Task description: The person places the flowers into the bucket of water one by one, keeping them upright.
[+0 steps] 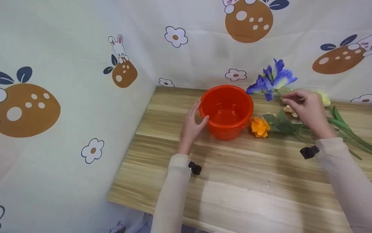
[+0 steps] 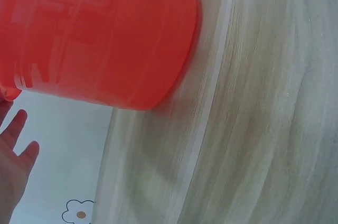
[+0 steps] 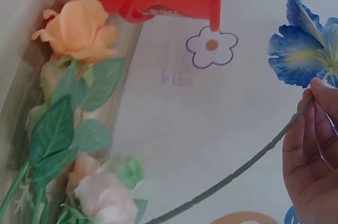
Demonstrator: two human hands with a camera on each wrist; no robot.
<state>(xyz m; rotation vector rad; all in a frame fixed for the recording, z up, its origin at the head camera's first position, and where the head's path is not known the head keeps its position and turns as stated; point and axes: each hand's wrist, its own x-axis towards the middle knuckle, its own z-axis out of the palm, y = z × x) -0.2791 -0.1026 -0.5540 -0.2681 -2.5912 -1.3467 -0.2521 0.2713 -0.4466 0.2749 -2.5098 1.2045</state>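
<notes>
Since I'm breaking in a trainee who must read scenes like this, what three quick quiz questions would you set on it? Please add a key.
1. What does the right hand pinch?
2. Which part of the red bucket does the left hand touch?
A) the base
B) the rim
C) the inside bottom
3. True or false: the orange flower is inside the red bucket.

Key:
1. The stem of the blue flower, close below the bloom.
2. B.
3. False; it lies outside, on the table beside the bucket.
</notes>
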